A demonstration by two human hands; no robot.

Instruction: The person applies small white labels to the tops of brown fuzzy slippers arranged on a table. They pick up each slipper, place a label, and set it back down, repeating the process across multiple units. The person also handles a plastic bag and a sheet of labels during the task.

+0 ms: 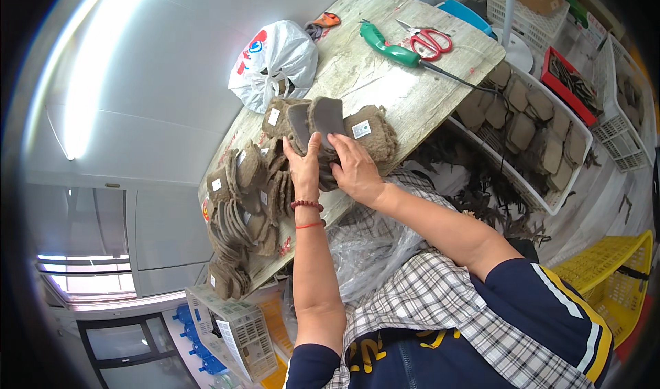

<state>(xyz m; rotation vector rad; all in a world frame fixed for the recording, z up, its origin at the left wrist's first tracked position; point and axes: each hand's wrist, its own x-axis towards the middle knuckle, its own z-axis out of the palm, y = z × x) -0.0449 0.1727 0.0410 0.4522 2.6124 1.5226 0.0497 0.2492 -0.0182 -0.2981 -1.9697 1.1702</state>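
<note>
My left hand (304,165), with beads and a red cord at its wrist, closes its thumb and fingers on a brown fleece pad (298,123) with a smooth grey face. Close beside it, my right hand (356,170) grips the lower edge of another grey-faced fleece pad (326,116), its fingertips bent over it. Both pads stand tilted at the table's near edge. To the right lies a stack of fuzzy pads (373,138) with a white label on top. Leftward along the edge are more stacked fleece pads (249,172), several of them labelled.
On the wooden table (364,66) lie a green corded electric cutter (388,47), red-handled scissors (432,43) and a tied white plastic bag (273,66). A white crate of pads (581,138) stands to the right below. A yellow basket (608,279) is near my right elbow. Dark scraps litter the floor.
</note>
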